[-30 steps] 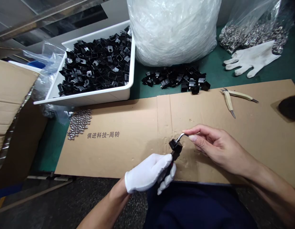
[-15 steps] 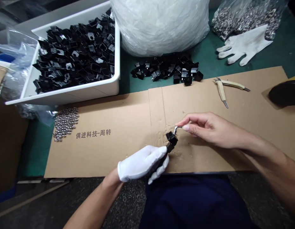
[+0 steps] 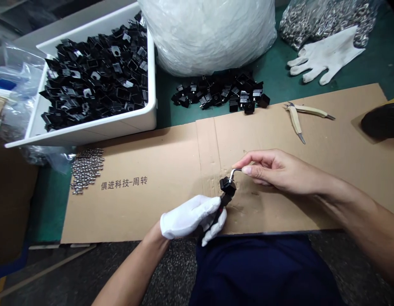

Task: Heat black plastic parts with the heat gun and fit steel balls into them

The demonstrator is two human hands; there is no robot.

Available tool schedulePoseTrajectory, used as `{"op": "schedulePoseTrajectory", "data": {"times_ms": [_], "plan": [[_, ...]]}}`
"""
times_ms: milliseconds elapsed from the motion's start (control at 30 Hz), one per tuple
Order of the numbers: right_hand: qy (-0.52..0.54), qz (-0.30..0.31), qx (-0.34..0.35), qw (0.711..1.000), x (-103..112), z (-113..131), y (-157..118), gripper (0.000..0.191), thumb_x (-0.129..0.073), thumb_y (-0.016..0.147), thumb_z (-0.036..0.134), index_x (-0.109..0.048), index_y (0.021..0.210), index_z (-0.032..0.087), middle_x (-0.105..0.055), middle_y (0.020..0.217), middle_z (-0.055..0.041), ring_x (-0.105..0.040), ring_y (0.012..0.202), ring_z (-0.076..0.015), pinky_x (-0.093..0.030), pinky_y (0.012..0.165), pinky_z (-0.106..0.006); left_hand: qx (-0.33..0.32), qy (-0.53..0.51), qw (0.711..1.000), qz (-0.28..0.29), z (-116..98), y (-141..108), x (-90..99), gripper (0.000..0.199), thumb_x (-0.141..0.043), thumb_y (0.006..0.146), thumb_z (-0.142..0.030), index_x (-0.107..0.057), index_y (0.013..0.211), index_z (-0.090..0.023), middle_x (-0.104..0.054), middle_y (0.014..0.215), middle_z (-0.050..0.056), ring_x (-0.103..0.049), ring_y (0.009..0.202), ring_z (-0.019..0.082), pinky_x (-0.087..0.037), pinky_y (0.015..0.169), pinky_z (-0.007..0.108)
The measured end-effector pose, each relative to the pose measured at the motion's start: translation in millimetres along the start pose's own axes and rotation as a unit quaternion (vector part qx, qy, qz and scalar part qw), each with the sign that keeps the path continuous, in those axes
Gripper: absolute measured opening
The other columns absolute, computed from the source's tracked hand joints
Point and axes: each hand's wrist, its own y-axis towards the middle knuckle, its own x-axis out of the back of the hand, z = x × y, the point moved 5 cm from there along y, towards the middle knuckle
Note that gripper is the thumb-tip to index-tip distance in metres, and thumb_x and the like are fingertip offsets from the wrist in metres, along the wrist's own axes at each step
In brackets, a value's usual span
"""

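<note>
My left hand (image 3: 193,216), in a white glove, is closed round a dark handle-like tool (image 3: 219,211) with a trace of red on it; the fingers hide most of it. At the tool's upper end sits a small black plastic housing (image 3: 228,185), tilted above the cardboard. My bare right hand (image 3: 273,172) pinches the end of a thin bent metal rod (image 3: 234,172), shaped like a hex key, between thumb and forefinger. The rod's other end meets a silvery fitting at the top of the housing; how deep it goes in is hidden.
Cardboard (image 3: 171,161) covers the green table. Rows of small metal fittings (image 3: 87,168) lie left. Behind are a white bin (image 3: 120,125) of black housings, a loose housing pile (image 3: 222,93), a stuffed plastic bag (image 3: 209,34), cutters (image 3: 297,121), a glove (image 3: 327,57) and bagged metal parts (image 3: 330,21).
Both hands keep their grips, with the rod still at the housing. The rod's bend has turned slightly, and the view has shifted a little.
</note>
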Motion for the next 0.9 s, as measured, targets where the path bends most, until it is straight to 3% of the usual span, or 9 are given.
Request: {"op": "schedulePoseTrajectory", "data": {"times_ms": [200,367,900], "plan": [[0.163,0.007,-0.053,0.985,-10.4,-16.2,-0.6,0.031,-0.075,0.097,0.043,-0.072,0.113,0.017,-0.033,0.061,0.0107,-0.023,0.050,-0.0075,-0.016,0.044,-0.020,-0.006,-0.086,0.996,0.034,12.3,1.9,-1.3,0.068,-0.043,0.098,-0.076,-0.063,0.080,-0.013,-0.058,0.065,0.004,-0.056,0.051,0.015,-0.050,0.053,0.030],[0.215,-0.005,-0.078,0.973,-22.7,-27.4,-1.8,0.033,-0.073,0.098,0.047,-0.068,0.119,0.021,-0.038,0.062,0.0106,-0.018,0.048,-0.0057,-0.012,0.040,-0.015,-0.015,-0.175,0.982,0.070,19.3,6.1,-3.4,0.067,-0.054,0.091,-0.080,-0.061,0.078,-0.014,-0.057,0.065,0.004,-0.058,0.052,0.017,-0.051,0.049,0.031],[0.350,-0.083,-0.097,0.928,-49.2,-31.2,-2.5,0.026,-0.070,0.100,0.034,-0.061,0.121,0.022,-0.039,0.066,0.0103,-0.014,0.048,-0.0049,-0.011,0.038,-0.012,-0.025,-0.214,0.975,0.047,23.9,9.7,-5.1,0.069,-0.058,0.087,-0.083,-0.060,0.078,-0.014,-0.059,0.062,0.003,-0.057,0.050,0.015,-0.045,0.044,0.025]]}}
